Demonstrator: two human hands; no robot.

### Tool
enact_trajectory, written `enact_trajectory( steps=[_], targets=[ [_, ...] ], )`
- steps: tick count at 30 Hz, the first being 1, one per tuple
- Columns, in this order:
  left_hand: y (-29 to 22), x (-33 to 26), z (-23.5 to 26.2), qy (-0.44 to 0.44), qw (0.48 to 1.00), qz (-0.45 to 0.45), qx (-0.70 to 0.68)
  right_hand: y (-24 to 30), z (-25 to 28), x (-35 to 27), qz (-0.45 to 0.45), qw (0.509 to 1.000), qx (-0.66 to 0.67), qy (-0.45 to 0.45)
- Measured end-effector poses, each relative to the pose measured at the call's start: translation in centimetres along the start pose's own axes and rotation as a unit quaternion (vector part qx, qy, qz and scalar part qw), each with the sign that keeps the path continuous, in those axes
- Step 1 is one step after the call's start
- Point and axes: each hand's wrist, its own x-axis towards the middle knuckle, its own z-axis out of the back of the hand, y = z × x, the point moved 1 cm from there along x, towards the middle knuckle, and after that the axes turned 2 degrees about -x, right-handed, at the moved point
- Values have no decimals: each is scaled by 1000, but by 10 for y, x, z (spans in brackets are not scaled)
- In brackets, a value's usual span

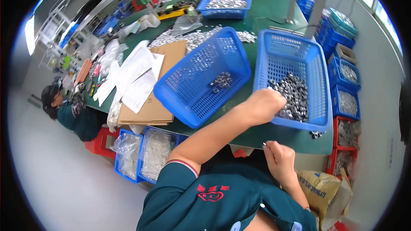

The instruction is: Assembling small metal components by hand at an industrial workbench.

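Blue baskets (301,125), two; left hand (264,105) over one; parts (296,95), perhaps dozens.

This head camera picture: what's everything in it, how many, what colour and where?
Table: one, green, middle
Left basket: one, blue, on table
Right basket: one, blue, beside it
Metal parts: uncountable, silver and dark, in both baskets
Loose pieces: uncountable, silver, behind left basket
Papers: several, white, on cardboard
Cardboard: stack, brown, table's left
Far crates: several, blue and red, table's far end
Stacked crates: several, blue and red, right
Sack: one, yellowish, lower right
Co-worker: one, dark green top, left
Shirt: one, dark green, bottom
Left hand: one, bare, at right basket
Right hand: one, bare, pinching something tiny
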Motion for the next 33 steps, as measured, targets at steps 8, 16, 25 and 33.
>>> enact_trajectory(
  steps=[8, 16, 25, 33],
  targets=[
    [12, -4, -5, -212, 977, -7, 28, -3, -2, -8, -37, 999, 22, 27],
    [112, -122, 15, -241, 874, 417, 68, -14, -12, -9, -46, 998, 39, 31],
    [121, -134, 0, -180, 894, 411, 17, -12, -13, -12, -58, 997, 44, 41],
    [80, -146, 5, -318, 786, 382, -368, -10, -17, -7, -28, 998, 49, 41]
  ],
)
